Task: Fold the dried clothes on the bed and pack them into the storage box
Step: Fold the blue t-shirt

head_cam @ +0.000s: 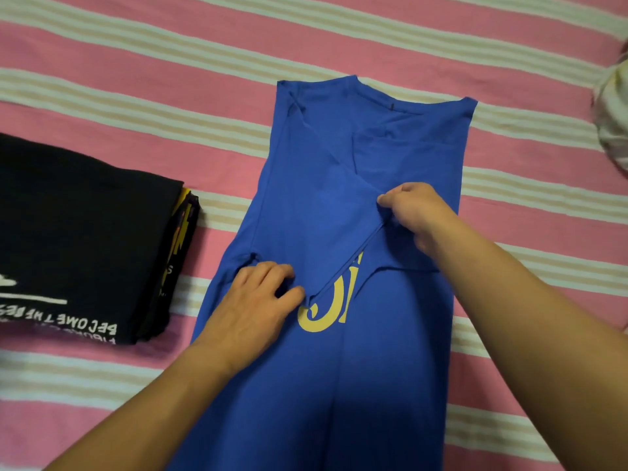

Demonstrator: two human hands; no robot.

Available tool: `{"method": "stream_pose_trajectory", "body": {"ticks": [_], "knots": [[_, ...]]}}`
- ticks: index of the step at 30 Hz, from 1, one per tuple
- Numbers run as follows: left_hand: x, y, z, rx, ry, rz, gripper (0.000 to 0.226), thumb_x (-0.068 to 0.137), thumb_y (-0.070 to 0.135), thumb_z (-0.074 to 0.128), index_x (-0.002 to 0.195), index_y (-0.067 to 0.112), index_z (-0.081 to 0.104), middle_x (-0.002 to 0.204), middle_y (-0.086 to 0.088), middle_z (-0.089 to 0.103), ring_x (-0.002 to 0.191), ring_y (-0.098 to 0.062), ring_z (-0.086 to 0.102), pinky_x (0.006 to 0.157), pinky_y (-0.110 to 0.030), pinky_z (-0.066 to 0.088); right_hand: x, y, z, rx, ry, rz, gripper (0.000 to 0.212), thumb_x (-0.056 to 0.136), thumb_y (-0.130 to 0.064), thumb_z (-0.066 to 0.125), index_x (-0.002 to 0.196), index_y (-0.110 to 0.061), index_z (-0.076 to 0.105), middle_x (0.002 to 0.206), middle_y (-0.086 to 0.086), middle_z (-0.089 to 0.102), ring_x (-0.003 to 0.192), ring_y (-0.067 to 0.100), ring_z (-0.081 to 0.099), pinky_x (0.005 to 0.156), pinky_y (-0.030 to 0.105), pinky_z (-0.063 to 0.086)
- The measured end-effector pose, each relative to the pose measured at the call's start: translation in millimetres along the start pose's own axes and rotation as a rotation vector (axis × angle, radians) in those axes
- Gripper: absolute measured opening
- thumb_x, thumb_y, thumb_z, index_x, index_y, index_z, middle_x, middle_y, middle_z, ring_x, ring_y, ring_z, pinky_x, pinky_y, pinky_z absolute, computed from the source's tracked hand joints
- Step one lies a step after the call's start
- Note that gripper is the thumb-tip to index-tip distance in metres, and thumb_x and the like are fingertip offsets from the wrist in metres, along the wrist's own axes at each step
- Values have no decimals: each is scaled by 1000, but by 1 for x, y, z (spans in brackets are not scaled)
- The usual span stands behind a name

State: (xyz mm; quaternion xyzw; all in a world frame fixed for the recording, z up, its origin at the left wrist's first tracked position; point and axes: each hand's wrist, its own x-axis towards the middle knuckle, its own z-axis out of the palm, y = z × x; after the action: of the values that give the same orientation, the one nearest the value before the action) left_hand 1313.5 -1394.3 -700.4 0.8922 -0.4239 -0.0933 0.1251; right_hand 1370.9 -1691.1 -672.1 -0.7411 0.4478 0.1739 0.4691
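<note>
A blue shirt (356,368) lies lengthwise on the striped bed (170,79). The left hand (253,307) pinches its folded sleeve's lower corner; further up, the right hand (413,212) pinches the same hem. Folded black clothes (78,232) sit left.

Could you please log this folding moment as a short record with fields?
surface: striped bedsheet
garment in work: blue shirt, sides folded inward
left hand: pinches sleeve hem
right hand: pinches same hem farther up
already folded: black clothes stack, left of shirt
storage box: not in view
</note>
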Motion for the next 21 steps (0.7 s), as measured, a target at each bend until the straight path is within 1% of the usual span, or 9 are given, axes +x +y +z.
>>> {"method": "stream_pose_trajectory", "body": {"ticks": [2,4,6,9,12,14,16,18,21], "knots": [[-4,4,0,-8,3,-19,25,88,16,43,99,13,66,119,-9,59,108,-31,52,88,-41,39,-10,0,7,-59,15,-36,15,91,-28,65,85,-17,56,81,3,55,71,22,47,64,29,37],[-17,10,-3,-11,-5,-22,23,87,15,48,99,12,67,123,-9,60,112,-33,54,90,-43,42,-20,4,16,-94,11,-11,28,90,-39,69,87,-13,59,85,-1,62,74,21,57,68,30,46],[-38,18,-9,-22,-17,-77,25,84,13,52,103,14,68,127,-8,59,115,-34,54,92,-43,42,-26,7,21,-18,31,67,26,86,-35,75,95,-12,67,97,2,71,84,23,67,74,34,56],[-83,30,-18,-98,76,-375,30,82,17,55,108,15,69,124,-9,58,109,-35,55,88,-44,42,-35,2,24,353,63,54,10,87,-18,72,95,-12,70,101,5,76,83,23,73,69,31,56],[-151,38,-13,-176,135,-778,46,83,36,52,117,10,66,114,-14,60,98,-39,56,80,-50,48,-56,0,41,665,-25,-10,15,93,-23,67,106,-15,70,106,-3,76,95,16,74,74,31,60],[-199,45,-6,-229,86,-969,54,80,46,52,117,9,62,103,-13,61,93,-40,58,74,-52,52,-65,12,60,569,-15,71,21,89,-31,73,102,-16,69,104,-4,76,92,18,74,76,35,60],[-233,55,0,-262,38,-1074,51,78,52,48,105,12,66,92,-8,61,83,-39,61,68,-49,53,-65,18,73,525,68,128,15,88,-24,73,86,-14,62,94,-1,73,82,20,71,71,35,59],[-248,64,4,-291,22,-1110,41,80,51,46,88,17,67,84,-4,59,74,-37,61,63,-45,52,-62,8,82,486,195,84,17,92,-17,63,79,-18,52,86,2,60,77,21,57,64,34,48],[-250,71,8,-318,14,-1103,31,85,45,48,74,18,57,76,-3,52,68,-36,55,60,-43,48,-71,-23,87,110,377,-93,18,104,-24,42,103,-9,52,99,7,50,89,25,47,72,31,32]]}}
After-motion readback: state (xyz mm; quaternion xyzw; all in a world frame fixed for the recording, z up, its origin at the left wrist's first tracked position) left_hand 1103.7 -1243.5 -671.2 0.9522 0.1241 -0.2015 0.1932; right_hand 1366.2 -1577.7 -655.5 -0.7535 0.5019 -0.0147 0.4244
